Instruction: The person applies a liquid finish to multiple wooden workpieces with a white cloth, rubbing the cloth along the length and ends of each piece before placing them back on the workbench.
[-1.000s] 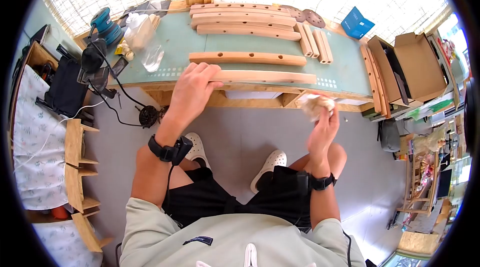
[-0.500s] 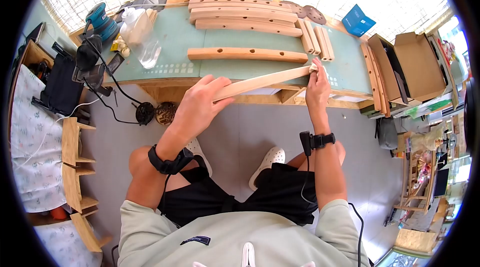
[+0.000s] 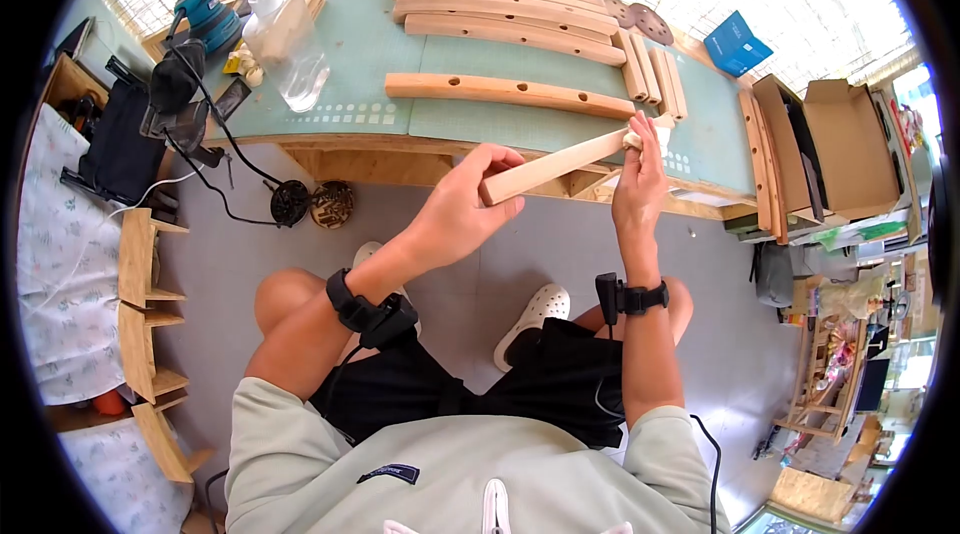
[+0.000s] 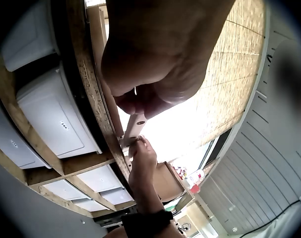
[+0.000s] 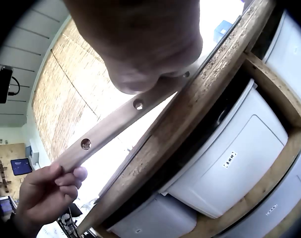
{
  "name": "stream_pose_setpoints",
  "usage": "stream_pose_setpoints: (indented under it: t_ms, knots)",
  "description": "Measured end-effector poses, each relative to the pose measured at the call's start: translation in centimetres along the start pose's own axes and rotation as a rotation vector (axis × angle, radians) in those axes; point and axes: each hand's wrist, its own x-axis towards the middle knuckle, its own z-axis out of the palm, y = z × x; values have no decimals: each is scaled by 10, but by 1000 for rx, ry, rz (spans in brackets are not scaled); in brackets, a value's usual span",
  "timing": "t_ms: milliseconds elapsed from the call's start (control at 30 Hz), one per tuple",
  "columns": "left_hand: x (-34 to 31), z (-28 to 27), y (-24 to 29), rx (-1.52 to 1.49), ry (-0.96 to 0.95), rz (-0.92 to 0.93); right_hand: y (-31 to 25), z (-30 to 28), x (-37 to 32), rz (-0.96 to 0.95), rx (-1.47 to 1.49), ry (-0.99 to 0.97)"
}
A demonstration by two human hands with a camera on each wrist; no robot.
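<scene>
A pale wooden rail [image 3: 555,166] is held at a slant over the bench's front edge. My left hand [image 3: 465,204] grips its near end, thumb on one side and fingers on the other. At the far end, my right hand [image 3: 637,184] presses a crumpled off-white cloth [image 3: 633,140] around the wood, the cloth mostly hidden by the fingers. In the right wrist view, round holes show along the underside of the rail [image 5: 110,124]. Just behind it, a similar drilled rail [image 3: 520,94] lies on the green mat.
More drilled rails [image 3: 510,19] and several short pieces [image 3: 650,74] lie at the back of the bench. A clear bottle [image 3: 290,44] and a sander [image 3: 207,14] stand at the left. An open cardboard box [image 3: 850,149] is at the right; white bins [image 5: 230,153] sit below.
My left hand has lifted the rail off the bench and drawn its near end toward me and rightward. My right hand has brought the cloth from beside the bench onto the rail's far end.
</scene>
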Motion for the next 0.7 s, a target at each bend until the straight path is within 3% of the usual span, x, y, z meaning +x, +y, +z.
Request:
stream_pose_setpoints:
  t_ms: [133, 267, 333, 400, 433, 467, 533, 600, 633, 667, 700]
  knots:
    - [-2, 4, 6, -139, -3, 10, -22, -4, -4, 81, 80, -15]
    - [-2, 6, 1, -185, -10, -69, -96, 17, -44, -97, 310, -53]
    - [0, 7, -18, 46, 93, 238, -135, 19, -62, -250, 218, -131]
    - [-5, 7, -6, -994, 32, -271, -164, 17, -70, -318, 268, -247]
    - [-1, -3, -19, -760, -143, -87, -171, 17, -72, -317, 263, -239]
    - [5, 8, -31, -374, -19, -120, -176, 16, -74, -294, 436, -322]
    - [5, 2, -25, -214, -24, -54, -177, 10, -71, -269, 606, -392]
    - [3, -5, -25, -50, 33, 254, -165, -7, -61, -29, 887, -250]
    - [1, -7, -14, -67, 1, 81, -152, -14, -54, -10, 836, -129]
    - [0, -11, -10, -65, 6, 88, -133, -20, -43, 7, 786, -10]
    - [-2, -16, -7, -128, -51, 6, -111, -28, -31, -1, 789, -11]
